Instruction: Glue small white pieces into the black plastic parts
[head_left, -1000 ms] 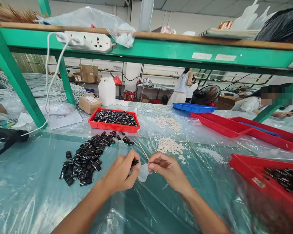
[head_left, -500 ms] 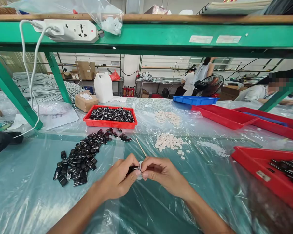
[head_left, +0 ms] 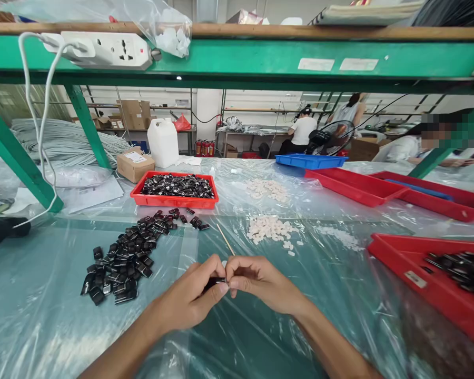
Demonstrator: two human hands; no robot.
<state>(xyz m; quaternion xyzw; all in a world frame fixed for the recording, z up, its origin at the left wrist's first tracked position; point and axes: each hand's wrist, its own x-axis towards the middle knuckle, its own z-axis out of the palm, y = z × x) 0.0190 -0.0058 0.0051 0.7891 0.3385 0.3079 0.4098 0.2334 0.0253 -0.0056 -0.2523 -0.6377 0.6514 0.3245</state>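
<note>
— Head view: what lies around the two hands?

— Both meet low at the middle of the plastic-covered surface. The left hand pinches a small black part between thumb and fingers; the right hand has its fingertips pressed together against that same part. A thin stick lies just beyond them. A loose pile of black parts sits to the left, a heap of white pieces ahead to the right.

— And the containers?

— A red tray farther back is full of black parts. Another red bin at right holds more. A blue tray stands far off.
</note>
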